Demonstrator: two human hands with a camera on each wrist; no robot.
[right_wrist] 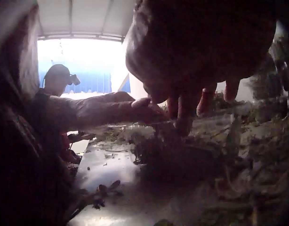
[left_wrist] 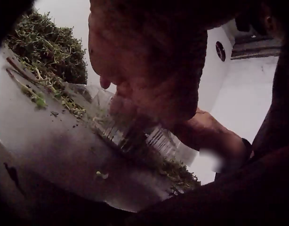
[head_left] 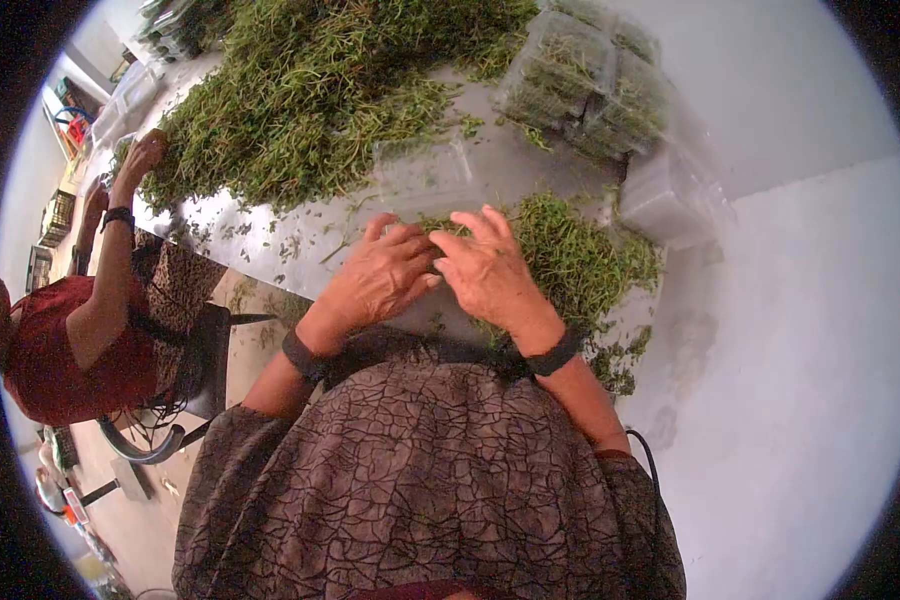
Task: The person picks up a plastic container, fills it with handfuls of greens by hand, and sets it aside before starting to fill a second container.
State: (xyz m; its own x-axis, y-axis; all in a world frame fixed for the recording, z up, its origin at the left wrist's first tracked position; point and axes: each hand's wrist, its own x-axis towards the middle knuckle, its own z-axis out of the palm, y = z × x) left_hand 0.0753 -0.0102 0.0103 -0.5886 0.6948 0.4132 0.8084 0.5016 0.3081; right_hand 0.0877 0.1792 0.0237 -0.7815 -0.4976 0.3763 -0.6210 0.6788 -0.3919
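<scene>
My left hand (head_left: 382, 272) and right hand (head_left: 492, 275) are close together over the near edge of the table, their fingertips almost meeting. Between and below them lie cut green sprigs (head_left: 438, 224), with clear ridged plastic (left_wrist: 161, 141) of a container beside the fingers in the left wrist view. The right hand's fingers are spread and point downward in the right wrist view. Relaxed, slightly bent fingers show on the left hand, just over the greens. My palms hide most of the container. A loose pile of greens (head_left: 580, 255) lies right of my right hand.
A big heap of greens (head_left: 320, 90) covers the table's far side. Just beyond my hands lies a clear plastic tray (head_left: 422, 170). Filled clear boxes (head_left: 580, 85) are stacked at the back right, near nested empty boxes (head_left: 670, 195). Another person (head_left: 90, 320) works at the left.
</scene>
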